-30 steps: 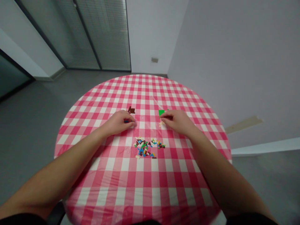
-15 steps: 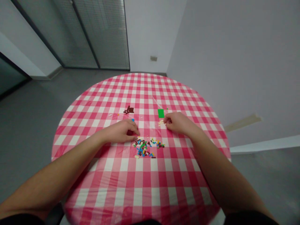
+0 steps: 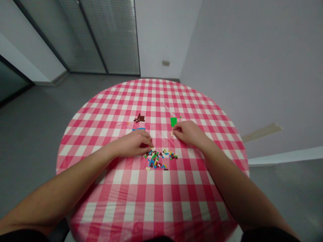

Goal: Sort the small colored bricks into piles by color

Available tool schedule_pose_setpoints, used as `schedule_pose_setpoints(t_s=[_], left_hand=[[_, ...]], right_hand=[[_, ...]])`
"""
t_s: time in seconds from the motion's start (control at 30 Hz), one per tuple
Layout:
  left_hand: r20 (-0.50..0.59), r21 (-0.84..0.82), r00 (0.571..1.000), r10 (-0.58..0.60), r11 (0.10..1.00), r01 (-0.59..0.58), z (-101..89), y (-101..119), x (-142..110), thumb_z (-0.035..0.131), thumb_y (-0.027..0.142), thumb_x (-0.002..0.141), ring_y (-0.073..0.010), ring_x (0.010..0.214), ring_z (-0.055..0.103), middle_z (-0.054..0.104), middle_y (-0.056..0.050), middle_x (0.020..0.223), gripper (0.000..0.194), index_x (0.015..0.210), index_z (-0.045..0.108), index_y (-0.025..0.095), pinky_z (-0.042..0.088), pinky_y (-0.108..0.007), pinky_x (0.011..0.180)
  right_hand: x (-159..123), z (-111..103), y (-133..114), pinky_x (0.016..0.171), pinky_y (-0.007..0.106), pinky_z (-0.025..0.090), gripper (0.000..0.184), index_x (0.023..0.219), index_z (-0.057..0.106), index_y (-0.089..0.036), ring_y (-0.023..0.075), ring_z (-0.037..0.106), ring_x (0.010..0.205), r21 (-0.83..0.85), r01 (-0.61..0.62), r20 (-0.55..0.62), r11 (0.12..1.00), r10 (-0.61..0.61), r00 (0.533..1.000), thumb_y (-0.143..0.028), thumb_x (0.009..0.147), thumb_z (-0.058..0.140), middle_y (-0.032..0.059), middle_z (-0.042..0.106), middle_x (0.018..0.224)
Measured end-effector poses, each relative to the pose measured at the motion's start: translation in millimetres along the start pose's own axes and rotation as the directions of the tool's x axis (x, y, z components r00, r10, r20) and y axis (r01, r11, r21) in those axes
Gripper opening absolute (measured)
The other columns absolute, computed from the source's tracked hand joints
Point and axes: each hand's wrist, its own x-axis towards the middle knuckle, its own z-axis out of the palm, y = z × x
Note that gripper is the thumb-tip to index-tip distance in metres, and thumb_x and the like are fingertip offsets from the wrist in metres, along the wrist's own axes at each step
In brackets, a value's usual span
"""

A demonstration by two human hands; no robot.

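My left hand [image 3: 136, 143] rests at the upper left edge of a mixed pile of small building bricks [image 3: 155, 161]. Its fingers curl down with thumb and fingertips close together; anything between them is too small to make out. Just beyond the knuckles lie blue bricks [image 3: 141, 129], partly covered by the hand. My right hand [image 3: 188, 131] is pinched over a little group of cream-coloured pieces [image 3: 172, 133], partly hiding them. What its fingertips hold, if anything, cannot be seen. A flat green plate [image 3: 173, 121] lies right behind those fingertips.
Dark brown bricks [image 3: 139, 118] are grouped at the back left, near a small orange piece [image 3: 128, 123]. Everything lies on a round table with a red-and-white checked cover [image 3: 153, 195]. A wall [image 3: 252, 67] stands to the right.
My left hand has shifted slightly right and toward me, uncovering more of the blue bricks. My right hand has moved a little left, over the cream-coloured pieces.
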Motion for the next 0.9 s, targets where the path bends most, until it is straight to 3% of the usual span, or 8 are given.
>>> schedule_pose_setpoints(t_s=[0.23,0.5,0.67,0.77,0.9], left_hand=[[0.032,0.068,0.999,0.025,0.997,-0.027,2.2,7,2,0.059,0.017,0.092,-0.02,0.088,0.066,0.073,-0.009,0.093,0.018,0.099,0.076,0.016,0.048,-0.033,0.083],[0.017,-0.012,1.0,0.023,1.0,-0.023,7.6,6,4,0.061,0.014,0.092,-0.0182,0.088,0.067,0.074,-0.007,0.092,0.014,0.092,0.074,0.017,0.048,-0.031,0.085],[-0.058,-0.068,0.99,-0.129,0.99,0.125,8.5,6,5,0.056,0.017,0.095,-0.0185,0.086,0.066,0.074,-0.006,0.092,0.015,0.093,0.071,0.018,0.048,-0.032,0.082],[-0.149,-0.189,0.957,-0.248,0.957,0.219,9.5,6,4,0.056,0.023,0.095,-0.0174,0.08,0.065,0.073,-0.005,0.087,0.015,0.091,0.069,0.018,0.048,-0.031,0.076],[-0.237,-0.349,0.906,-0.351,0.901,0.258,14.1,6,5,0.061,0.027,0.09,-0.0139,0.069,0.059,0.066,-0.001,0.076,0.013,0.081,0.06,0.018,0.045,-0.027,0.065]], right_hand=[[0,-2,-1,0.063,0.031,0.039,0.014,0.083,0.074,-0.016,0.0194,0.064,0.074,0.019,0.004,-0.026,1.0,-0.003,1.0,-0.019,0.087,0.061,0.0082,0.075,0.083],[1,2,-3,0.065,0.031,0.042,0.015,0.084,0.075,-0.018,0.0188,0.066,0.075,0.041,0.039,-0.01,0.998,-0.038,0.999,-0.017,0.086,0.06,0.0072,0.077,0.086],[-2,0,-8,0.069,0.03,0.044,0.015,0.088,0.076,-0.018,0.0189,0.066,0.078,0.088,0.123,-0.01,0.989,-0.122,0.992,-0.018,0.087,0.061,0.0075,0.077,0.089],[-5,5,-18,0.071,0.028,0.045,0.017,0.098,0.077,-0.018,0.0173,0.067,0.078,0.208,0.203,0.004,0.957,-0.208,0.978,-0.022,0.09,0.062,0.0073,0.078,0.091],[-10,16,-32,0.07,0.027,0.044,0.02,0.106,0.076,-0.019,0.0159,0.066,0.076,0.302,0.317,0.004,0.899,-0.334,0.943,-0.022,0.091,0.063,0.0057,0.078,0.088]])
